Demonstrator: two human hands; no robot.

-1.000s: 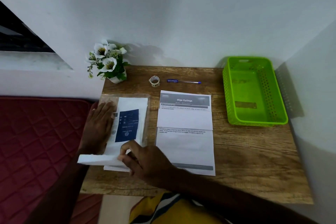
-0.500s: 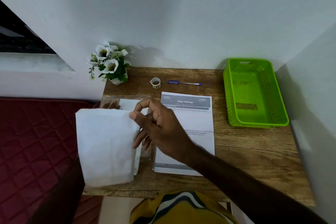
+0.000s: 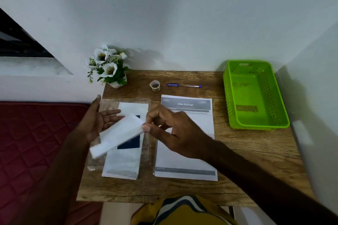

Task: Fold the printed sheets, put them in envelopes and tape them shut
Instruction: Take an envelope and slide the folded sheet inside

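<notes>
My right hand (image 3: pixel 173 129) pinches one end of a white envelope (image 3: pixel 117 135) and holds it tilted in the air above the table. My left hand (image 3: pixel 98 120) is open, palm up, under the envelope's far side; whether it touches the envelope I cannot tell. Below them lies a pack of white envelopes (image 3: pixel 124 162) with a dark blue label, half out of a clear plastic sleeve. A stack of printed sheets (image 3: pixel 184 159) headed "Wipe Railings" lies to the right, partly covered by my right hand. A small tape roll (image 3: pixel 155 85) stands behind it.
A wooden table (image 3: pixel 252 157) stands against a white wall. A green perforated plastic basket (image 3: pixel 256 95) sits at the back right, a blue pen (image 3: pixel 184 86) beside the tape, a pot of white flowers (image 3: pixel 109 67) at the back left. A red quilted mattress (image 3: pixel 33 144) lies left.
The envelope came off the pack, was lifted flat toward the camera, and is now turned edge-on and lower. My left hand left the pack and opened beneath it.
</notes>
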